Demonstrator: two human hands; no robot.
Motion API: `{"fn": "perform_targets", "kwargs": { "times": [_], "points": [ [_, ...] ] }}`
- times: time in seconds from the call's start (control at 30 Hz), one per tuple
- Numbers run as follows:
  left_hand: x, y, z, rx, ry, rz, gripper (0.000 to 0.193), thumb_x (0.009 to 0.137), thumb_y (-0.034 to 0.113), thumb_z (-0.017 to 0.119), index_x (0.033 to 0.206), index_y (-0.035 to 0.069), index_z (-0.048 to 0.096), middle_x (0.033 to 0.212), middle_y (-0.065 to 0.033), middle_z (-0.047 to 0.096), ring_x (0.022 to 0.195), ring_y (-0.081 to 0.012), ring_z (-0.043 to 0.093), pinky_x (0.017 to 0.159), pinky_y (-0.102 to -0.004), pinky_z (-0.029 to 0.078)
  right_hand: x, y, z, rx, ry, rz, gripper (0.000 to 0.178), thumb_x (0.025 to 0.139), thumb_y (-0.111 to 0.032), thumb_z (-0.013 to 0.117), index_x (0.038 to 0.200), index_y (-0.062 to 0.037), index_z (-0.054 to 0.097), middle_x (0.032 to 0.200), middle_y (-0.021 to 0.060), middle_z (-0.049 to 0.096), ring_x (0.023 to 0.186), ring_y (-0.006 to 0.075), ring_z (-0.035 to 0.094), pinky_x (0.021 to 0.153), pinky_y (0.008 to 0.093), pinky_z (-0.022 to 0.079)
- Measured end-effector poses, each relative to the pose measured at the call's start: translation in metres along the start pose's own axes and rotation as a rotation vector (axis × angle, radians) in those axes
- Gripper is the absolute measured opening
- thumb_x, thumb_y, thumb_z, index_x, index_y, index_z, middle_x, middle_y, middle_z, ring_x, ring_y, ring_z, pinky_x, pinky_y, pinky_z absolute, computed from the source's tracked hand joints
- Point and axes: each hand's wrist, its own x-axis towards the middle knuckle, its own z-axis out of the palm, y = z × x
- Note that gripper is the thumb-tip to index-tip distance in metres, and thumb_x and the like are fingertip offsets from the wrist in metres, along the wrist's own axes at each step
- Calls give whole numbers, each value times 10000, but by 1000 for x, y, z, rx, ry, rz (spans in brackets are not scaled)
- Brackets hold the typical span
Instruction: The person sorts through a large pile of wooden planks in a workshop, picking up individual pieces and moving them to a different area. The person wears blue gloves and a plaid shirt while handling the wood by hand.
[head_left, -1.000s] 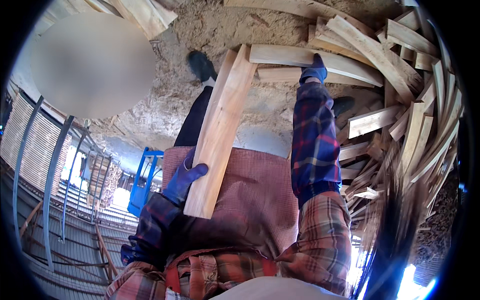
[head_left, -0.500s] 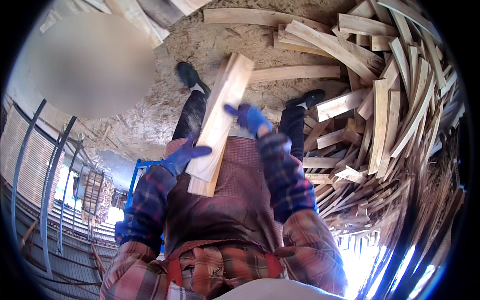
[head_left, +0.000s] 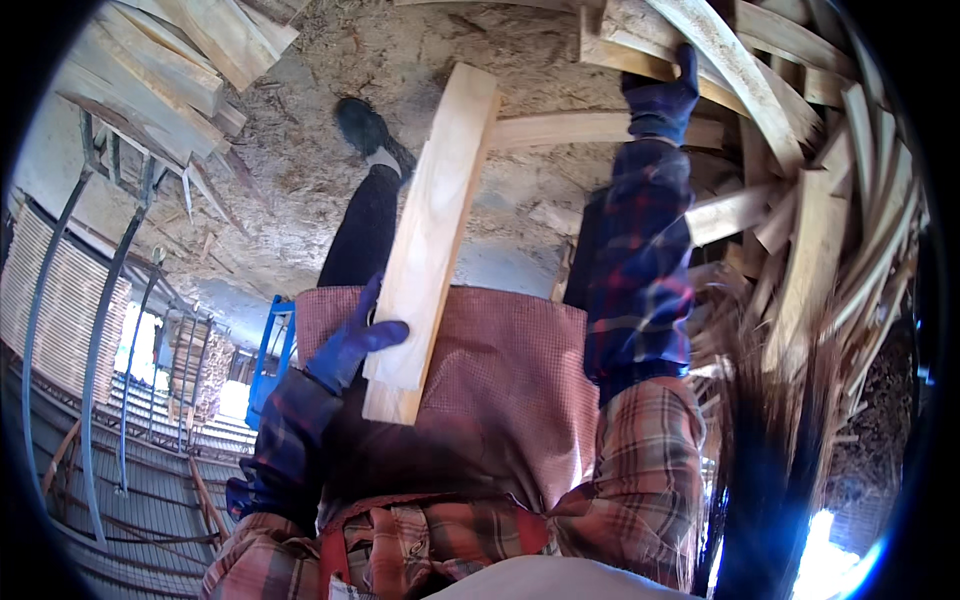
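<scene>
My left hand (head_left: 358, 338), in a blue-purple glove, grips a small stack of pale wooden boards (head_left: 435, 225) at its near end. The stack slants up and away in front of my apron (head_left: 510, 380), its boards lying face to face with slightly offset ends. Far forward on the right, my gloved right hand (head_left: 662, 100) is on the edge of another wooden board (head_left: 625, 45) at the border of the pile. One digit lies over that board's face, while the other fingers are partly hidden at its edge.
A large heap of loose boards (head_left: 810, 260) fills the right side. One curved board (head_left: 560, 130) lies on the dusty floor (head_left: 290, 150) beyond the held stack. More boards (head_left: 150, 80) rest on a metal frame (head_left: 120, 215) at far left. A blue frame (head_left: 268, 360) stands left.
My right hand has left the area beside the held stack and reached forward right to a board at the pile. The left hand still holds the stack, now slightly more upright.
</scene>
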Motion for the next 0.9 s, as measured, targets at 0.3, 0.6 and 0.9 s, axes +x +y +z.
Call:
{"fn": "perform_targets", "kwargs": {
  "times": [0.3,0.6,0.9],
  "points": [
    [1,-26,16,-212,-130,215,848,812,165,714,1494,44,225,1349,-147,492,1166,-220,537,965,-309,451,-344,34,-61,-2,-49,475,517,778,-124,593,1243,86,513,1178,190,619,1075,341,607,977,433,493],
    [32,-75,28,-85,3,325,909,875,472,653,1494,26,159,1456,-163,353,1296,-248,413,1025,-332,394,-336,111,4,-1820,-244,-25,956,724,-363,795,1426,27,277,1421,263,341,1260,383,439,1015,413,422],
    [-26,-18,46,-224,-13,160,1045,800,485,730,1494,-4,121,1428,-207,384,1274,-282,456,1054,-361,377,-325,73,21,-785,-71,605,551,801,-261,691,1244,16,517,999,145,647,823,248,665,741,352,548]
  ]
}}
